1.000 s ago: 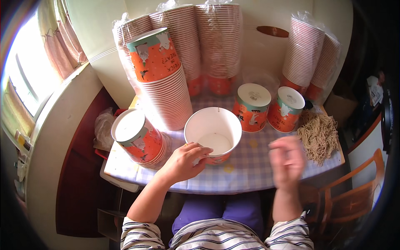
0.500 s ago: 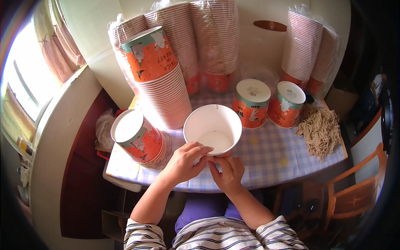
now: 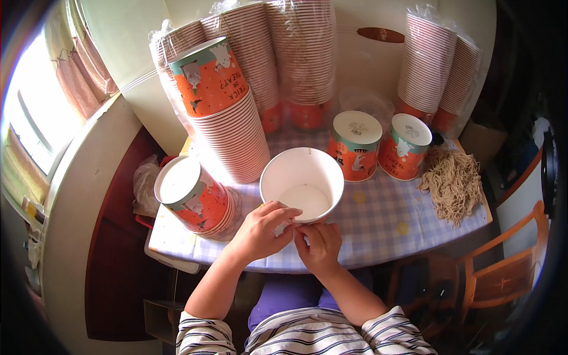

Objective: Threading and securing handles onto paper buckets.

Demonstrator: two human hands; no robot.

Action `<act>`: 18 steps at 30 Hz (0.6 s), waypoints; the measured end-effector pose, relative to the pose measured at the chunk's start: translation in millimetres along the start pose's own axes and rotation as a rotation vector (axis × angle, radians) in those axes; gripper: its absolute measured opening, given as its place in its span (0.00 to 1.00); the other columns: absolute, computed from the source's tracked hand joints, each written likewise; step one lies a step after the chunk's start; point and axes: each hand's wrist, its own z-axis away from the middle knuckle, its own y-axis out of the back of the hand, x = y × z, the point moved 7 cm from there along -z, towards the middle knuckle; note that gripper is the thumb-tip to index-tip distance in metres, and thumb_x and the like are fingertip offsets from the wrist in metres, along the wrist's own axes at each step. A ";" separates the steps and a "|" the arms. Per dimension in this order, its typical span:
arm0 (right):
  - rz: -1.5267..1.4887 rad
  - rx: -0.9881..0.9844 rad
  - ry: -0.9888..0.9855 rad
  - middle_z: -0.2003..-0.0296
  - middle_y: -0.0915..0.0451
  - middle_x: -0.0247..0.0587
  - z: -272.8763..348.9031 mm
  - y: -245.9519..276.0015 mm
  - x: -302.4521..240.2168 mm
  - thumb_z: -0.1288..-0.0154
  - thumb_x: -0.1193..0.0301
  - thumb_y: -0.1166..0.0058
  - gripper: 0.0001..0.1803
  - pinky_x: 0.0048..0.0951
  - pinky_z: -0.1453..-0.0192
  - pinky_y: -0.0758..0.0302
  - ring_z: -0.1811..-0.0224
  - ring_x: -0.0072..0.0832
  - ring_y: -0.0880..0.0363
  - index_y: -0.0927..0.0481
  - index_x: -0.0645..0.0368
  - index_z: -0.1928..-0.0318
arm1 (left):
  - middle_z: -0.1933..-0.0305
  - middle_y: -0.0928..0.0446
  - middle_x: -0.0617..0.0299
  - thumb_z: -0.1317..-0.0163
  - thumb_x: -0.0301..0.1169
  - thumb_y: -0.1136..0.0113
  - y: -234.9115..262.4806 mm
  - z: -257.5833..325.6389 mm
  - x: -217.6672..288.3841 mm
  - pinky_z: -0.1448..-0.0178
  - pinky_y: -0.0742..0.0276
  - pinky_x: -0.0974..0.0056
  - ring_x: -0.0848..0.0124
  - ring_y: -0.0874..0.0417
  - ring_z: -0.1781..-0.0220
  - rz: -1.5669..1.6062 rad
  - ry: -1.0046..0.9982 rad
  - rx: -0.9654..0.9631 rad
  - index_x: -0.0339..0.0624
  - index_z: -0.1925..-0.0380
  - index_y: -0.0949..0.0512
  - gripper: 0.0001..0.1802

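Observation:
A paper bucket, white inside, stands open end up at the near middle of the table. My left hand grips its near rim, with fingertips over the edge on the inside and the thumb outside. Close beside it, my right hand is pinched together just below the rim on the outer side. Whatever lies between those fingertips is too small to make out. A small dark mark or hole shows in the bucket's far wall, near the rim. A heap of beige cords lies at the table's right end.
Two upside-down orange buckets stand behind on the right. To the left are a tall bucket stack and a shorter one. Plastic-wrapped stacks line the wall. A checkered cloth covers the table; a wooden chair is at right.
My right hand has shifted slightly left and down, and its fingers have curled in closer. The left hand keeps its grip on the rim, and the bucket stays in place.

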 end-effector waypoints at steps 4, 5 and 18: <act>0.005 -0.011 0.010 0.71 0.20 0.32 1.3 -3.6 -0.8 0.53 0.78 0.35 0.11 0.34 0.67 0.33 0.70 0.33 0.23 0.21 0.54 0.68 | 0.65 0.21 0.57 0.54 0.19 0.36 -1.6 0.3 -2.6 0.61 0.18 0.62 0.61 0.17 0.65 -0.025 -0.016 -0.006 0.42 0.56 0.19 0.21; 0.005 -0.014 0.010 0.71 0.20 0.33 1.0 -3.7 -0.9 0.53 0.78 0.35 0.11 0.34 0.67 0.33 0.70 0.33 0.22 0.21 0.54 0.68 | 0.66 0.21 0.57 0.54 0.19 0.35 -1.3 -0.1 -2.5 0.61 0.18 0.62 0.62 0.17 0.65 -0.045 -0.030 0.004 0.43 0.56 0.19 0.21; 0.039 -0.011 0.043 0.71 0.21 0.34 -3.2 -3.4 -1.6 0.50 0.76 0.36 0.10 0.34 0.67 0.34 0.72 0.34 0.23 0.21 0.53 0.66 | 0.67 0.18 0.57 0.54 0.19 0.35 2.1 -4.7 -5.6 0.60 0.17 0.62 0.62 0.15 0.65 -0.035 -0.038 -0.024 0.42 0.57 0.20 0.21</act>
